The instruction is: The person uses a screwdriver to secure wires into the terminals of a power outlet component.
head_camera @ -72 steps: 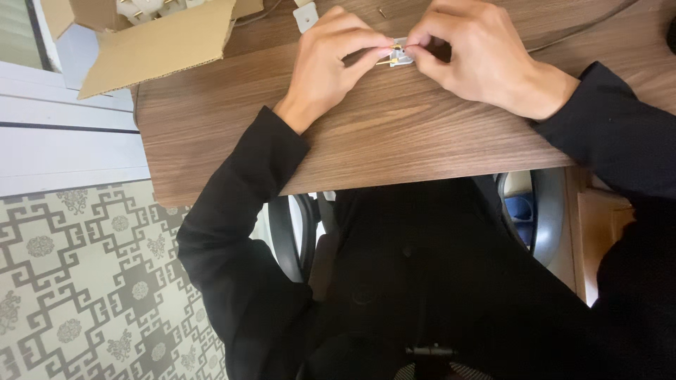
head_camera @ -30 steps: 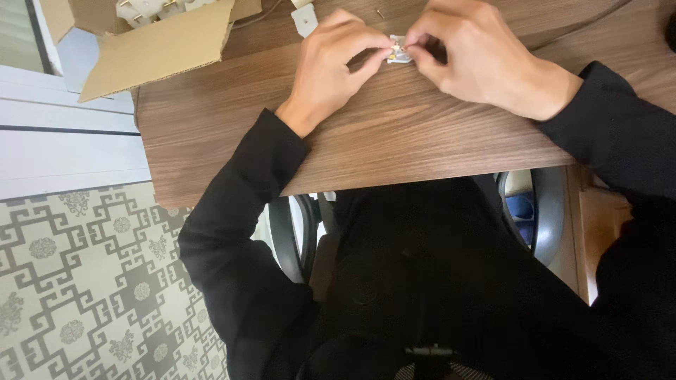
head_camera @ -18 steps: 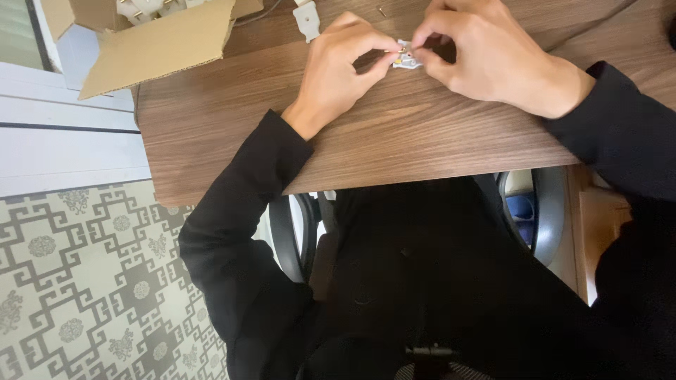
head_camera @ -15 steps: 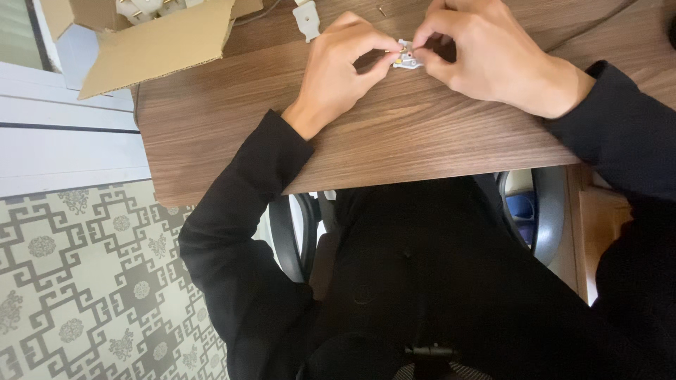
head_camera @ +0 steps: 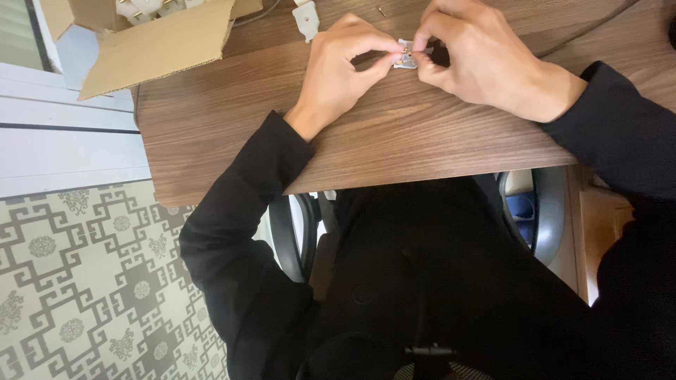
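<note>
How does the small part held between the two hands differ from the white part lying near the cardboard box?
The held part is pinched off the table by the left hand and right hand; the white part lies untouched on the table. The held part looks greyer and mostly hidden; the white part is partly cropped. Both are small.

Both hands have drifted slightly up the desk (head_camera: 422, 141) with the small part (head_camera: 406, 55). The left hand (head_camera: 343, 67) and right hand (head_camera: 486, 60) pinch it a little closer together.

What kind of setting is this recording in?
Probably an office or home workstation: a wood-grain desk, a swivel chair under the person, and an open cardboard box of parts beside the hands.
</note>
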